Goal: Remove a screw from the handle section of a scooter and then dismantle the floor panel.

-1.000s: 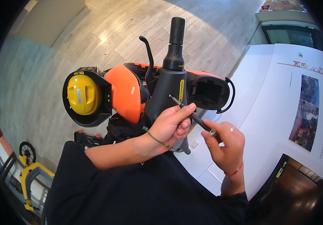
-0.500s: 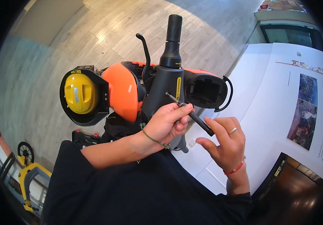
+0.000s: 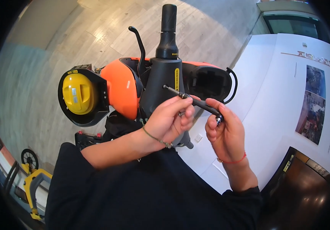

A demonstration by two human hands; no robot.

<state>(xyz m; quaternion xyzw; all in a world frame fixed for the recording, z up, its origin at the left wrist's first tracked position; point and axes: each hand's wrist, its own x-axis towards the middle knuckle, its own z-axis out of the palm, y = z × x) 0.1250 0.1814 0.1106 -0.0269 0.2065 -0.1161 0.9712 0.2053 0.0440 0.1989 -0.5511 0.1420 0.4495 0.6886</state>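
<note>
A screwdriver [image 3: 205,106] with a black handle and a slim metal shaft slants across the black handlebar cover [image 3: 155,78] of an orange scooter [image 3: 122,82]. Its tip meets a small recessed hole on that cover; whether a screw sits inside cannot be made out. With thumb and fingers pinched, my left hand [image 3: 170,117] grips the tool where shaft and handle join. My right hand [image 3: 228,134] is closed about the handle's lower end, where a shiny metal end piece shows between the fingers.
A yellow helmet [image 3: 77,94] sits in a black holder at left. The brake lever [image 3: 137,42] and handgrip [image 3: 169,19] stick out at the far side. A dark open compartment [image 3: 211,82] lies right of the cover. A black case [image 3: 86,140] with red latches rests below left; a white panel [image 3: 262,92] stands right.
My right hand has come in from beside the handle and closed on its end. The handle end has shifted slightly up. The scooter appears slightly farther up and left in view.
</note>
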